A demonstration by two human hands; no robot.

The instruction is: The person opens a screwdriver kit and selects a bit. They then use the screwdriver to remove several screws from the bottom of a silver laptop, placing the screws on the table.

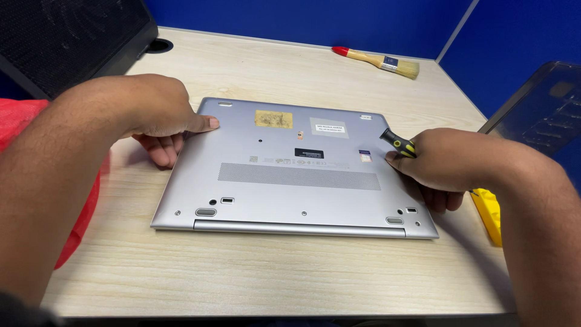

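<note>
A silver laptop (290,194) lies upside down on the light wooden desk (254,272), its bottom cover with vent slots, stickers and rubber feet facing up. My left hand (154,115) grips the laptop's left edge, thumb on the cover and fingers curled under it. My right hand (451,160) rests at the laptop's right edge and holds a black and yellow screwdriver (397,142), whose handle end sticks out toward the cover.
A paintbrush (378,60) with a red-tipped wooden handle lies at the desk's far edge. A black mesh panel (66,36) leans at far left, red fabric (18,121) lies left, a yellow tool (489,215) and a clear dark plastic cover (541,112) sit right. Blue partitions (302,18) surround the desk.
</note>
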